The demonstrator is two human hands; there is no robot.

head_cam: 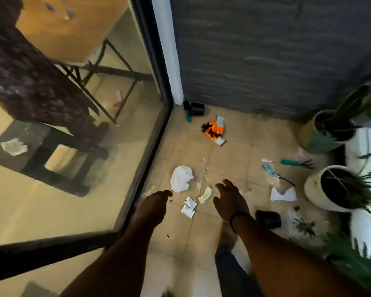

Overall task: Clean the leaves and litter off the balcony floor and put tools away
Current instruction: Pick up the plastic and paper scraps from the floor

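left hand: our left hand [153,203] reaches out over the balcony floor [234,151], fingers bent downward and loose, holding nothing.
right hand: our right hand [229,200] is out beside it, fingers [220,186] loosely curled and spread, empty; a dark band sits on the wrist.
litter near hands: a crumpled white bag [181,178] lies just past the left hand; small white packets [189,206] and a pale crumpled scrap [205,195] lie on the tiles between our two hands.
litter to the right: a clear plastic wrapper [271,171] and a torn white paper [283,195] lie near the white pot [313,189].
tools: a teal-handled hand rake [296,162] lies on the tiles beside the pots; a teal-handled trowel [187,111] rests in the far corner, touching a small black pot [197,108].
gloves: orange and black gloves [214,129] lie well ahead of us, between the corner and the litter.
other pots: a tipped black pot [268,219] lies just right of our right wrist; a green-and-cream planter [317,136] stands by the wall.
leaves: green sprigs [304,226] lie scattered on the tiles near the tipped pot; blurred.
left side: a glass door [73,146] runs along our left.
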